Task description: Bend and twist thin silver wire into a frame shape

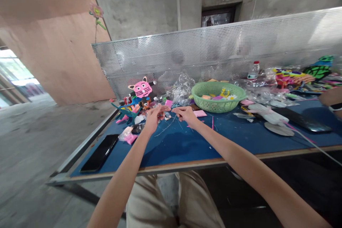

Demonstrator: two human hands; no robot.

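Note:
Above the back middle of the blue table point(184, 148), my two hands are close together, fingertips almost meeting. My left hand point(155, 117) is closed in a pinch beside a small pink piece point(168, 103); whether the fingers grip that piece I cannot tell. Thumb and forefinger of my right hand point(186, 114) are pressed together on something too small to name. Thin pale wires point(166, 129) show below and between the hands. Behind my left hand stands a pink cat-faced figure point(142, 89) among small coloured craft pieces.
A green plastic basket point(218, 106) with coloured pieces stands behind my right hand. A black phone point(100, 153) lies at the left edge. To the right are a white corded tool point(268, 114), a dark phone point(304, 119) and a bottle point(253, 70). A perforated metal panel point(160, 51) closes the back.

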